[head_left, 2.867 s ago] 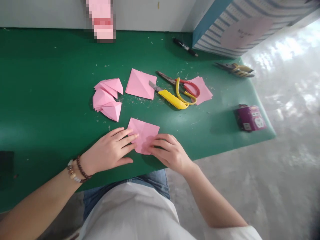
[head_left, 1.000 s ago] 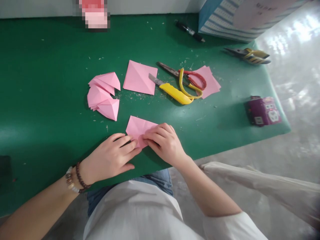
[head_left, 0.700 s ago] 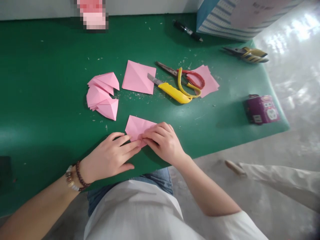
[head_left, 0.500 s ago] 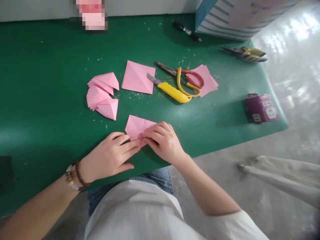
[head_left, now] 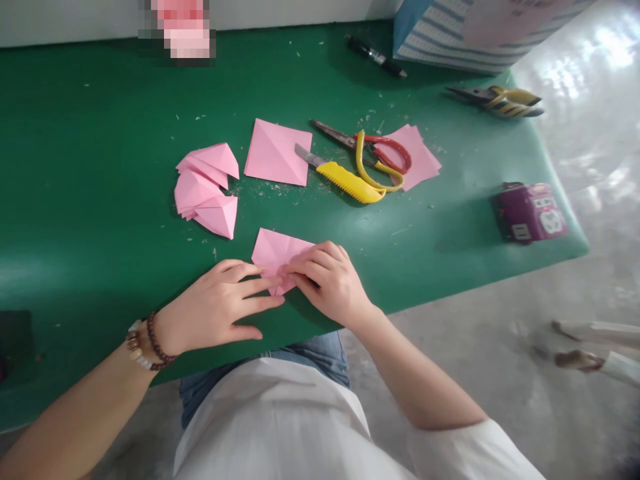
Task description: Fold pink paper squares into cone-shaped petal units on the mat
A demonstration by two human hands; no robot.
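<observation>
A creased piece of pink paper (head_left: 277, 252) lies near the front edge of the green table, under both hands. My left hand (head_left: 215, 303) is spread over its lower left part, fingers stretched out and fingertips on the paper. My right hand (head_left: 333, 280) grips the paper's right side between thumb and bent fingers, which hide that part. Farther back sits a pink paper square with a diagonal crease (head_left: 277, 153). To its left is a cluster of folded pink paper pieces (head_left: 207, 190).
A yellow-handled utility knife (head_left: 350, 182) and red-and-yellow scissors (head_left: 373, 150) lie behind, the scissors over pink sheets (head_left: 423, 160). A pen (head_left: 375, 57), pliers (head_left: 500, 99), a purple box (head_left: 535, 212) and a striped box (head_left: 450, 37) stand right. A person's feet (head_left: 580, 360) show on the floor.
My left hand's fingers have spread a little and its ring finger has shifted right. My right hand keeps its grip. The passing person's legs have moved right.
</observation>
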